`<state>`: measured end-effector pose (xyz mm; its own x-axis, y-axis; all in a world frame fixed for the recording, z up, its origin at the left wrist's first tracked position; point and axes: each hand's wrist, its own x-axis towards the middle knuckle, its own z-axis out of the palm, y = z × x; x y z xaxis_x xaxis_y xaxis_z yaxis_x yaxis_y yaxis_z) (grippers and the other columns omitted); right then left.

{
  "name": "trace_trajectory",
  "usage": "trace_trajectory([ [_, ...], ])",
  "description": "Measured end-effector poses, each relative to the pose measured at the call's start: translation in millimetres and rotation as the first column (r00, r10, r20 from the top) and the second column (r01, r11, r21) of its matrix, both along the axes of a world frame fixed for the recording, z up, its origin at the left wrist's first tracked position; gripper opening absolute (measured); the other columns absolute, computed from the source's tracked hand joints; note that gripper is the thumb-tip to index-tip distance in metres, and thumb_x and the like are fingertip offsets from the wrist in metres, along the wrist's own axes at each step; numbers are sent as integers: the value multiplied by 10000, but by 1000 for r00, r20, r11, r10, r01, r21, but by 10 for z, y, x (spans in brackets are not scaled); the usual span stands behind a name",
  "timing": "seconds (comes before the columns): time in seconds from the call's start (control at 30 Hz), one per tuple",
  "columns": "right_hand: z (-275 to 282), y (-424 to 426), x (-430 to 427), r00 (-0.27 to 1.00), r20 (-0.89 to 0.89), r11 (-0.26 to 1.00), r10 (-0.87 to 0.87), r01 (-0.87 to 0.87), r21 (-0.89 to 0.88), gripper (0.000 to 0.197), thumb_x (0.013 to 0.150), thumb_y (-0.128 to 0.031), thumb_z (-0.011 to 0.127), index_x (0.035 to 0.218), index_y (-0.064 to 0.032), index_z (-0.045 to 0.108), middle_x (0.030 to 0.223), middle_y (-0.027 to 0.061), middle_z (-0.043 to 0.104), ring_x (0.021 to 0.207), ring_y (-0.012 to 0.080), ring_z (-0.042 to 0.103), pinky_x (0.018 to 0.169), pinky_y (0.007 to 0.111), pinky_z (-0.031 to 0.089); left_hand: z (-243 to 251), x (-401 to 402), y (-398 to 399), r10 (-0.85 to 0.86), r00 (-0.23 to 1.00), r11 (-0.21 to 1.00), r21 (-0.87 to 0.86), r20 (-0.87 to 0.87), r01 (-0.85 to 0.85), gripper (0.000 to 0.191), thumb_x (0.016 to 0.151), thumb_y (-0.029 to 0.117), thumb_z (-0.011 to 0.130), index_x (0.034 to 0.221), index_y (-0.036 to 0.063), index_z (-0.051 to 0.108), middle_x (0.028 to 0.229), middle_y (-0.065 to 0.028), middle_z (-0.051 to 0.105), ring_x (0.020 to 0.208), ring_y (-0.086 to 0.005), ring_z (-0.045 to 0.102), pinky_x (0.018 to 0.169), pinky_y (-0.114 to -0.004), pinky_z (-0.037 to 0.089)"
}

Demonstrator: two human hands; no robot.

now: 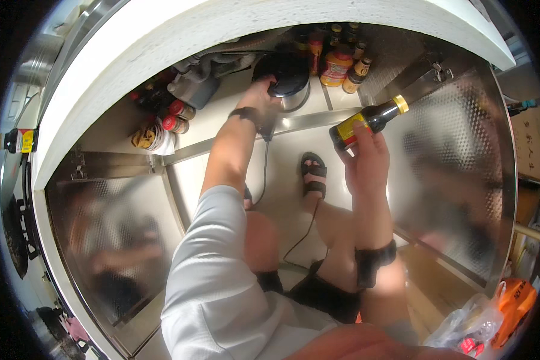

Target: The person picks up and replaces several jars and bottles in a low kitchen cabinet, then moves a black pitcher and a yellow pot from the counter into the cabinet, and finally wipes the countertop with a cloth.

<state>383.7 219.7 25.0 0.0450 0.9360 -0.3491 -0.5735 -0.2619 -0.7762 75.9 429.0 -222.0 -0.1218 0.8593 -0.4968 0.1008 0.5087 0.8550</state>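
My right hand (368,155) holds a dark glass sauce bottle (364,120) with a yellow-and-red label and a yellow cap. The bottle is tilted, its cap up and to the right, in front of the open cabinet. At the cabinet floor, my left hand (266,95) grips the near left side of a steel pot (293,100) with a dark lid (282,74). Part of that hand is blurred, and its lower fingers are hard to make out. Right of the pot stand a red-capped jar (336,67) and a brown bottle with a light label (357,76).
Two metal cabinet doors, left (112,252) and right (454,171), are swung open beside me. Inside at left are red-lidded spice jars (175,123), an open bag (150,137), a grey jug (195,90) and drain pipes (207,65). Plastic bags (470,321) lie at lower right.
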Motion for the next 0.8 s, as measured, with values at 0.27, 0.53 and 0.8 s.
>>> trace_trajectory([
  [0.27,-144,56,215,992,76,994,-103,106,-36,180,898,-131,562,1052,-45,528,993,69,578,908,190,576,836,389,509,598,788,177,-46,991,989,-145,-127,28,659,698,253,798,1251,111,470,1295,-116,475,1194,-326,456,835,-392,532],
  [0.53,-170,45,141,995,62,996,-79,80,-25,169,897,-121,559,1043,-37,545,983,68,588,900,183,579,841,385,512,144,309,295,-79,992,997,-3,-102,79,634,680,146,793,1235,89,490,1285,-113,481,1187,-332,462,831,-382,527],
  [0.8,-160,48,195,993,68,993,-99,102,-56,173,893,-110,560,1046,-30,546,985,66,587,896,181,575,833,382,513,665,755,152,261,944,956,-193,204,-223,623,775,296,715,1290,65,452,1324,-145,475,1139,-311,518,853,-424,521],
])
